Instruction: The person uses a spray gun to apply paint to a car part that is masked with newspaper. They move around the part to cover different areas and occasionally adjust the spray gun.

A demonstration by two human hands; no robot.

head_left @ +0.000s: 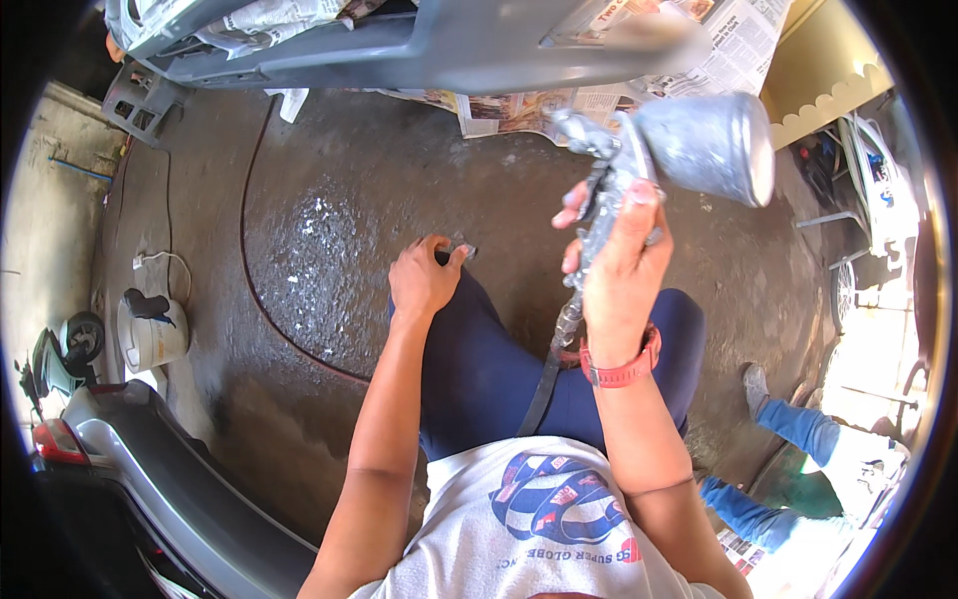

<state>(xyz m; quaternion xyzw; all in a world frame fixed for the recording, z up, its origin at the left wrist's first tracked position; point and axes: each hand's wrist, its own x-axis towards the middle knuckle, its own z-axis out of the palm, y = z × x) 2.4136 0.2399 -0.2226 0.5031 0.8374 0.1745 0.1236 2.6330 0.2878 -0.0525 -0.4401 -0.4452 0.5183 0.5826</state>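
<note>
Spray gun (619, 175): holding it near the close edge of the bumper (469, 45) in the right hand (627, 265), fingers curled around it, seemingly for control. Resting the left hand (424, 280) on the knee (474, 301), probably for balance; cannot tell if pinching anything.

"Where is the spray gun (689, 150)?"
"In the right hand (624, 275), between one and two o'clock. The panel (469, 50) is at twelve, with newspaper (499, 115) showing past its near edge."
"And on the floor (205, 250)?"
"The hose (242, 215) lies at ten o'clock, the bucket (160, 344) stands at nine. Another person's legs (798, 431) are at four."
</note>
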